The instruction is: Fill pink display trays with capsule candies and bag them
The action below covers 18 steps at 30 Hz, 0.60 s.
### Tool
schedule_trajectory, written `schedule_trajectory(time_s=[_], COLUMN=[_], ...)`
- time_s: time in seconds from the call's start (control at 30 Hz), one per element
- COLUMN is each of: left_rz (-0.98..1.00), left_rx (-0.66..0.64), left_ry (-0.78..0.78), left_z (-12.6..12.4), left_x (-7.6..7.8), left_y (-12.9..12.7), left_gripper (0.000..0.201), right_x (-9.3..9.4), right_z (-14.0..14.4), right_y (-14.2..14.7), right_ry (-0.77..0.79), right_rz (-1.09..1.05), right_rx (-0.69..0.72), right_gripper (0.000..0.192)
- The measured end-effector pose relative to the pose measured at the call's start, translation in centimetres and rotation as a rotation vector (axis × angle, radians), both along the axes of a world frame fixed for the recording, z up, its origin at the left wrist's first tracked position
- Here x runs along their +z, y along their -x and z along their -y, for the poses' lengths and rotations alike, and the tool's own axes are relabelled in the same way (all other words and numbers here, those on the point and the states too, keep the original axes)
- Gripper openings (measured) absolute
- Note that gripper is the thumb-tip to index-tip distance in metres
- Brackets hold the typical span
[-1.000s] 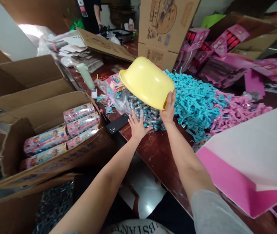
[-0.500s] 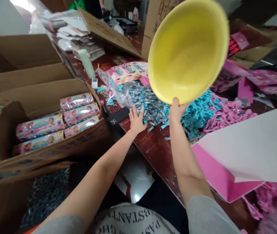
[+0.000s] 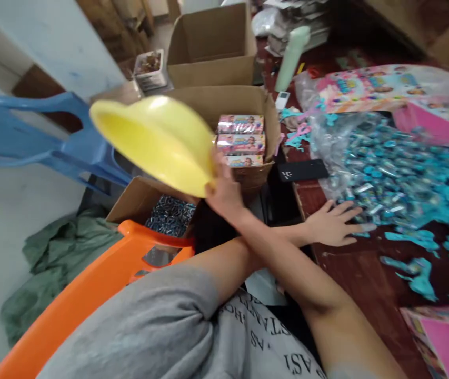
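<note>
My right hand (image 3: pixel 224 192) grips the rim of a yellow plastic bowl (image 3: pixel 157 142) and holds it tilted in the air to my left, above the boxes beside the table. This arm crosses over my left arm. My left hand (image 3: pixel 335 223) lies flat, fingers spread, on the dark wooden table (image 3: pixel 358 273), at the edge of a heap of small blue and silver wrapped pieces (image 3: pixel 386 168) on clear plastic. Below the bowl, a cardboard box on the floor holds dark silvery pieces (image 3: pixel 171 215).
A black phone (image 3: pixel 302 170) lies by the table edge. A carton with pink packs (image 3: pixel 242 138) stands beside it, an open empty carton (image 3: pixel 212 47) behind. Orange chair (image 3: pixel 101 279), blue chair (image 3: pixel 30 137) and green cloth (image 3: pixel 50 252) at left. Teal plastic bits (image 3: pixel 417 263) litter the table.
My right hand has swung the yellow bowl from above the heap on the table across to the left, over the boxes. My view turned left. The left hand stayed on the heap's edge.
</note>
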<state>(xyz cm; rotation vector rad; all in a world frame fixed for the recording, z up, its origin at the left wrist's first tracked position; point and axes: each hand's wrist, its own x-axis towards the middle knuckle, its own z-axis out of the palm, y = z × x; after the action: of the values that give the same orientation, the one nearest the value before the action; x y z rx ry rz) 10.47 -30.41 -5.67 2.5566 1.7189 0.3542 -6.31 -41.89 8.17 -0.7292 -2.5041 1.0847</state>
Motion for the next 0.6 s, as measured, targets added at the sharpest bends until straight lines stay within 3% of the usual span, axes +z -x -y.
schedule_trajectory(time_s=[0.07,0.13,0.23,0.3,0.4,0.5,0.6], left_rz=[0.018,0.079,0.125,0.133,0.128,0.125,0.136], left_rx=[-0.02,-0.047,-0.062,-0.054,-0.048,-0.042,-0.041], left_ry=[0.007,0.033,0.084,0.11,0.111,0.105,0.129], left_z=[0.4,0.4,-0.8,-1.8,-2.4,-2.3,-2.4], left_x=[0.3,0.7,1.1,0.9,0.3,-0.1,-0.4], left_y=[0.9,1.5,1.9,1.7,1.2,1.0,1.0], left_gripper=[0.057,0.059,0.063,0.064,0.063,0.065,0.066], right_x=[0.3,0.3,-0.3,-0.9,-2.3,-5.8,-10.5], right_z=[3.1,4.0,2.4,1.3,2.8,8.7,18.0], right_y=[3.0,3.7,0.4,-5.1,-16.7,-28.7,-37.3], right_ry=[0.118,0.147,0.063,-0.018,-0.033,0.108,0.309], right_rz=[0.205,0.211,0.013,-0.137,-0.33,-0.462,-0.282], right_rx=[0.178,0.3,0.291,0.169,-0.139,-0.534,-0.951], right_gripper=[0.096,0.112,0.109,0.084,0.049,0.036,0.03])
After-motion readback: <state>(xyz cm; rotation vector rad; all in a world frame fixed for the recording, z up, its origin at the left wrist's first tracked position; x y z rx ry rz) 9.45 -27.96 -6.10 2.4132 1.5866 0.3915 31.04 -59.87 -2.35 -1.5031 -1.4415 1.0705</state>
